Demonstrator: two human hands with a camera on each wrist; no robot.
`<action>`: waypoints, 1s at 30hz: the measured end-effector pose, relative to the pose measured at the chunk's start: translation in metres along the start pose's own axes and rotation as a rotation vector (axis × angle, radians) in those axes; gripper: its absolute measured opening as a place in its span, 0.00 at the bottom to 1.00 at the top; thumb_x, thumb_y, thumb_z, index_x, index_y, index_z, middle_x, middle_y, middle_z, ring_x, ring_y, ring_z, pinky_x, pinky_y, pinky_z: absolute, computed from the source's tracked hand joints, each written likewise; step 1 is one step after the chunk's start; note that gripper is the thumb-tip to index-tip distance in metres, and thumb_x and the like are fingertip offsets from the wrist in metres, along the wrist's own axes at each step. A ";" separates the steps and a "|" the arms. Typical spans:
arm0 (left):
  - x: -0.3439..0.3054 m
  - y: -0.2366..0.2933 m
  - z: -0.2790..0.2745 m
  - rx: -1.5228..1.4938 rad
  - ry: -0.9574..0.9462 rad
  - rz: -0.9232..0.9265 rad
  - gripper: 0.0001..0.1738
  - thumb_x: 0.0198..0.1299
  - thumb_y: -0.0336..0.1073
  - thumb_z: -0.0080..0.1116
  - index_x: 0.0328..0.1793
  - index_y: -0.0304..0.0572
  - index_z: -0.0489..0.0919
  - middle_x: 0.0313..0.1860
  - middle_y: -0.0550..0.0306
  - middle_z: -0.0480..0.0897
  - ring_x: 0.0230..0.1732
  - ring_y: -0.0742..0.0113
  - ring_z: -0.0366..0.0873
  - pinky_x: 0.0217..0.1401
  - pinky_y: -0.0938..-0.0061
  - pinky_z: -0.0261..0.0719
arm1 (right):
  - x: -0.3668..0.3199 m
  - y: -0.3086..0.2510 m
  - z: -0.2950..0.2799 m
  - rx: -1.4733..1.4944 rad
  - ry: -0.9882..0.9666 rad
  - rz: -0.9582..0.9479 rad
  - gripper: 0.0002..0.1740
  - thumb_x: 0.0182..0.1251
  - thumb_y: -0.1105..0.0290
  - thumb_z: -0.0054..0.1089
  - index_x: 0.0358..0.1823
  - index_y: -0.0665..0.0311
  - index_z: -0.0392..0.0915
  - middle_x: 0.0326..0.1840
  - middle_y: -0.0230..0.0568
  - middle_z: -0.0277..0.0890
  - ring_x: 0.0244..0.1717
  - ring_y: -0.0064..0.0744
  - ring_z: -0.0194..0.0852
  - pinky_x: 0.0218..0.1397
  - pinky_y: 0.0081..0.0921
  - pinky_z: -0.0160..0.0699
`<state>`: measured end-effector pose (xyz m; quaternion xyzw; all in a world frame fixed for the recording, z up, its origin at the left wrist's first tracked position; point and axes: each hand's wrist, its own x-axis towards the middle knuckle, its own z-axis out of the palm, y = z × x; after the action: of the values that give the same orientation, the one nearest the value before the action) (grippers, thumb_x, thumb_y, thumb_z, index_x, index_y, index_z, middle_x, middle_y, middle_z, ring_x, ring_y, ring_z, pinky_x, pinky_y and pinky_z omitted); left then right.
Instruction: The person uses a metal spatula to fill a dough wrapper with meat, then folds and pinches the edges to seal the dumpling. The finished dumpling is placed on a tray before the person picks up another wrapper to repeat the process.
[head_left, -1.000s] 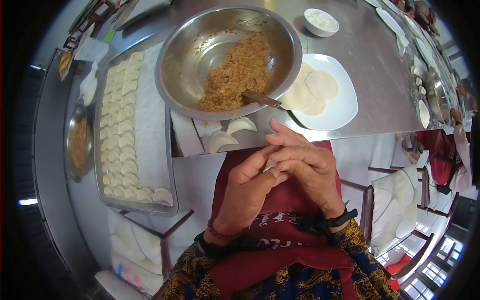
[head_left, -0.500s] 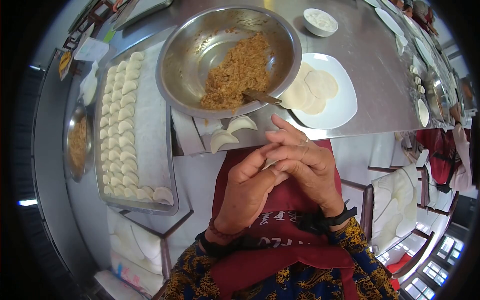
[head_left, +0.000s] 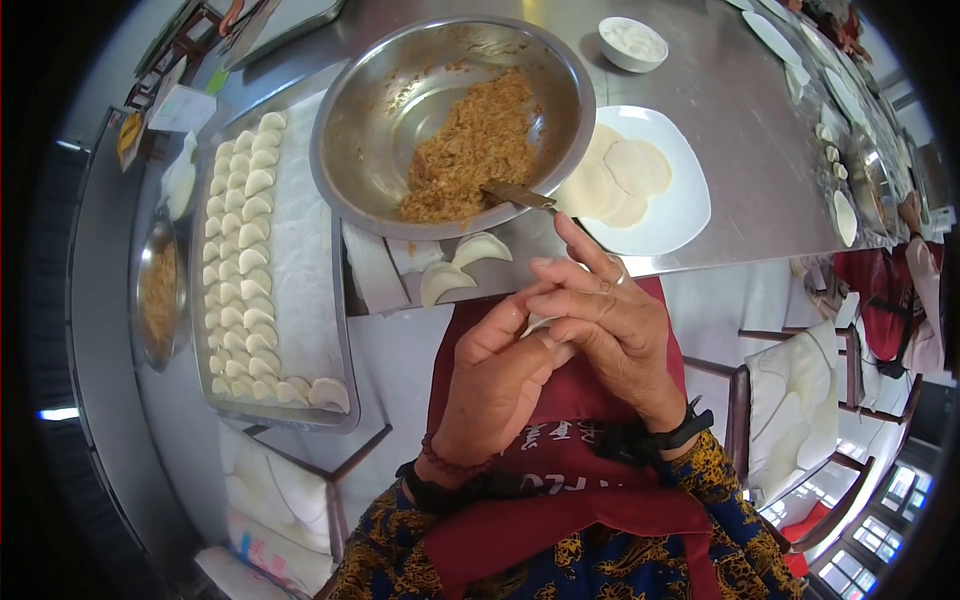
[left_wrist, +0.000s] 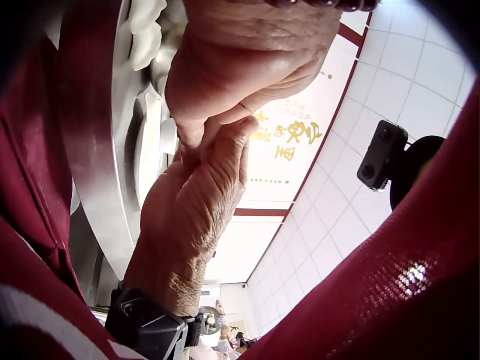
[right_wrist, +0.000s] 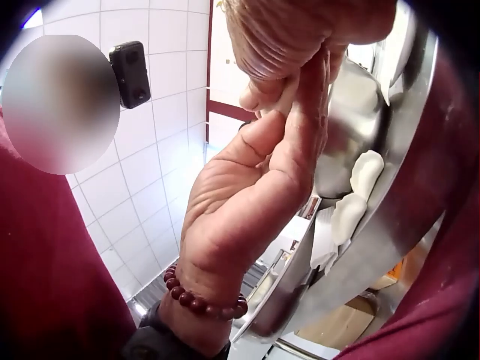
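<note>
Both hands meet in front of a red apron (head_left: pixel 560 400), just below the table edge. My left hand (head_left: pixel 495 375), with a bead bracelet, and my right hand (head_left: pixel 600 320), with a black wrist strap, pinch a small white dumpling (head_left: pixel 540 325) between them. Most of the dumpling is hidden by the fingers. The right wrist view shows a bit of its dough (right_wrist: pixel 274 97) squeezed between the fingertips. My right index finger sticks out toward the table. In the left wrist view the left hand (left_wrist: pixel 247 67) presses against the right hand (left_wrist: pixel 195 210).
A big steel bowl (head_left: pixel 330 110) of brown filling (head_left: pixel 470 150) with a spoon (head_left: pixel 520 196) stands on the steel table. Beside it is a white plate (head_left: pixel 685 215) of round wrappers (head_left: pixel 620 175). Two folded dumplings (head_left: pixel 445 280) lie at the table edge. A tray (head_left: pixel 345 330) of several dumpling rows sits left.
My right index finger has straightened and lifted toward the bowl. Both hands keep pinching the dumpling in the same place.
</note>
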<state>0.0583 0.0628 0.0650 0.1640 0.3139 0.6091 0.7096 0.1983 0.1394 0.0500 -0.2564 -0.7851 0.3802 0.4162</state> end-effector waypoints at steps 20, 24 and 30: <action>0.004 -0.006 -0.010 -0.234 -0.066 0.012 0.27 0.69 0.21 0.42 0.75 0.28 0.61 0.68 0.48 0.71 0.69 0.61 0.70 0.74 0.63 0.66 | 0.004 -0.007 0.007 -0.109 0.117 0.016 0.24 0.57 0.53 0.66 0.54 0.54 0.85 0.64 0.33 0.79 0.78 0.52 0.57 0.71 0.43 0.63; 0.006 -0.008 -0.013 -0.283 -0.115 0.024 0.28 0.69 0.22 0.43 0.76 0.28 0.60 0.68 0.49 0.71 0.69 0.62 0.71 0.74 0.64 0.66 | 0.006 -0.008 0.009 -0.100 0.171 0.028 0.26 0.57 0.52 0.65 0.56 0.54 0.84 0.66 0.35 0.77 0.79 0.51 0.56 0.70 0.42 0.64; 0.005 -0.013 -0.010 -0.307 -0.031 0.060 0.30 0.67 0.22 0.46 0.76 0.29 0.60 0.68 0.50 0.72 0.67 0.64 0.72 0.72 0.65 0.67 | 0.001 0.004 0.002 -0.244 -0.015 -0.099 0.34 0.58 0.48 0.65 0.63 0.60 0.79 0.70 0.43 0.73 0.81 0.56 0.49 0.76 0.46 0.57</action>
<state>0.0616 0.0637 0.0481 0.0721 0.2009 0.6683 0.7126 0.1963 0.1420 0.0462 -0.2630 -0.8404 0.2627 0.3943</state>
